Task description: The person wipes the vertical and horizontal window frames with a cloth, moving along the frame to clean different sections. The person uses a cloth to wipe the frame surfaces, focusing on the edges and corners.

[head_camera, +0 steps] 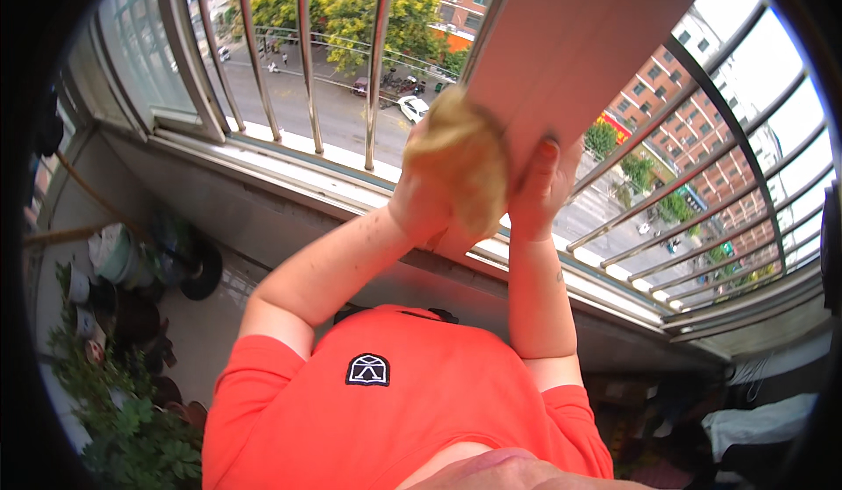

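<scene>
My left hand [421,204] grips a yellowish cloth [464,161], blurred and bunched, against the left part of a broad, flat window post [566,49]. The cloth hides most of my left fingers. On the post's right side, my right hand [543,190] holds the edge, its thumb lying upright on the face. The other right fingers are largely out of sight round that edge. Under both hands runs the white window sill track [329,190].
Metal security bars [378,69] line the openings, with a street [263,95] far below. A sliding window pane [148,42] stands at left. Potted plants [131,424] and a bucket [122,256] crowd the floor at left. White fabric [756,421] lies at lower right.
</scene>
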A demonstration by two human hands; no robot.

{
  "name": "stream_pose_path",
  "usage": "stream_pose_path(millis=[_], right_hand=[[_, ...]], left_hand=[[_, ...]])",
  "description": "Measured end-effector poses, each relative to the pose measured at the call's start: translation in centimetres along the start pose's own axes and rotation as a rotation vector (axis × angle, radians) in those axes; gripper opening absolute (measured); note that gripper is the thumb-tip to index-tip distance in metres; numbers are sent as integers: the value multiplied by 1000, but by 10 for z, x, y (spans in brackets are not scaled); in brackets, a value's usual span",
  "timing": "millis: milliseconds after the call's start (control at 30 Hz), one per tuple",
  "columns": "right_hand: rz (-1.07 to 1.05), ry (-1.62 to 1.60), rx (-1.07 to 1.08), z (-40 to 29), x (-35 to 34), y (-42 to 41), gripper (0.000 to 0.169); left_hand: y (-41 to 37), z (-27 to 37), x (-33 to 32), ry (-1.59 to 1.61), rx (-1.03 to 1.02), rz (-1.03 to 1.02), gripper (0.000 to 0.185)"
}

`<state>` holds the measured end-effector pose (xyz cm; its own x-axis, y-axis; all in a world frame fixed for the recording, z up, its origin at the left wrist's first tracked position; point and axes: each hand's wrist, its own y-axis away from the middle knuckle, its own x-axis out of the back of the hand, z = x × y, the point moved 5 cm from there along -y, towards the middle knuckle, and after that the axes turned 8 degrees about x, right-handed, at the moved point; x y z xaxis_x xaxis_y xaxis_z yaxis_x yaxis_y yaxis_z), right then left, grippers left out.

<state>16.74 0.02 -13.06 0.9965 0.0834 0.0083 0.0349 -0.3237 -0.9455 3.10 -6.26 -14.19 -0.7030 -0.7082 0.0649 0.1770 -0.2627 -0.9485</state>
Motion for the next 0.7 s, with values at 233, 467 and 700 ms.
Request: stream_pose_path(millis=[233,467,700], right_hand=[[-23,-35,-46,7,-2,10,79],[42,-109,-97,9,-6,14,76],[9,58,-78,11,1,17,78]], left_hand=[[-193,52,4,508,-322,207,17],[-180,39,-13,116,-79,561,37],[-34,8,-3,-144,111,-58,55]])
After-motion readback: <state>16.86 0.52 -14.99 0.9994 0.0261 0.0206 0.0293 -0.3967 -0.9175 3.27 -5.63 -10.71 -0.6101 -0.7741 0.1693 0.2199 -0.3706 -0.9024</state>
